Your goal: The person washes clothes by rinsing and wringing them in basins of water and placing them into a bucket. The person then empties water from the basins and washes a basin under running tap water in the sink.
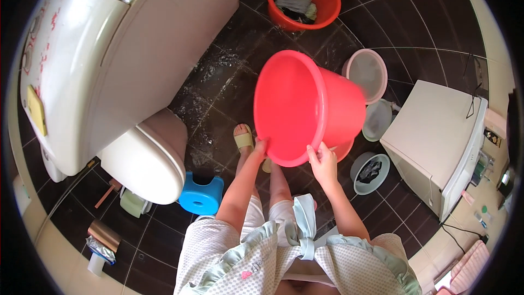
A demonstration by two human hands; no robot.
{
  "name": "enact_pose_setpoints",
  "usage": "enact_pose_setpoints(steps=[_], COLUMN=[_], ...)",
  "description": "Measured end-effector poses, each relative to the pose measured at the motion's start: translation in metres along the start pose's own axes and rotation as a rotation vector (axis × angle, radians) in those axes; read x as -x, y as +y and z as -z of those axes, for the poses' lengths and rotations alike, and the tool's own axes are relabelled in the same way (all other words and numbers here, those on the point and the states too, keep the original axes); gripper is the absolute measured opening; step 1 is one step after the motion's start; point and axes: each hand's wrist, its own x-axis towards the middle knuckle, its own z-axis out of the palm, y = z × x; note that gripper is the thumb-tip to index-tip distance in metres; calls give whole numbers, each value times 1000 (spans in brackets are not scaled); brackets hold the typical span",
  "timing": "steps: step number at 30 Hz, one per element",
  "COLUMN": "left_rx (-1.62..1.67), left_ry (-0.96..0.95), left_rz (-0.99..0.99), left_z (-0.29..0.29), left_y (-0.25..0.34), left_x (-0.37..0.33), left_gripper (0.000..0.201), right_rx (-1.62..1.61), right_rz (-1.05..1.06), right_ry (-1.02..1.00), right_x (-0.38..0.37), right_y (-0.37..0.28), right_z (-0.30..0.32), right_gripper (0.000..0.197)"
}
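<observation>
A large pink-red plastic tub (pixel 344 98) is in front of me, tipped on its side so that its mouth faces left. No contents show on the part of its inner wall in sight. My left hand (pixel 262 146) is closed on the near left part of the rim. At the near right of the same rim, my right hand (pixel 323 159) grips with the thumb over the edge. The fingertips behind the rim are hidden.
A red basin (pixel 275 17) with wet cloths stands at the far wall. Right of the tub are a pale pink bucket (pixel 377 60), a whitish basin (pixel 377 121), a grey basin (pixel 386 177) with dark cloth and a white appliance (pixel 431 131). Left are a washing machine (pixel 147 65), toilet (pixel 144 166) and blue stool (pixel 199 199).
</observation>
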Motion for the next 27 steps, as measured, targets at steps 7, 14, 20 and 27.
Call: enact_pose_setpoints(steps=[7,14,20,27], left_rx=[24,58,-128,-133], left_ry=[2,-41,-19,-86], left_rz=[112,-51,-144,-349], left_z=[19,75,77,84], left_y=[85,126,153,167], left_x=[92,78,57,15], left_gripper=[46,48,50,48], right_rx=[-276,-716,-882,-1050], right_rz=[-51,-449,-726,-712], right_ry=[100,-15,-119,-30], right_x=[-9,-21,-21,-64], right_y=[22,70,105,147], right_z=[-17,-56,-87,-153], right_gripper=[24,24,31,44])
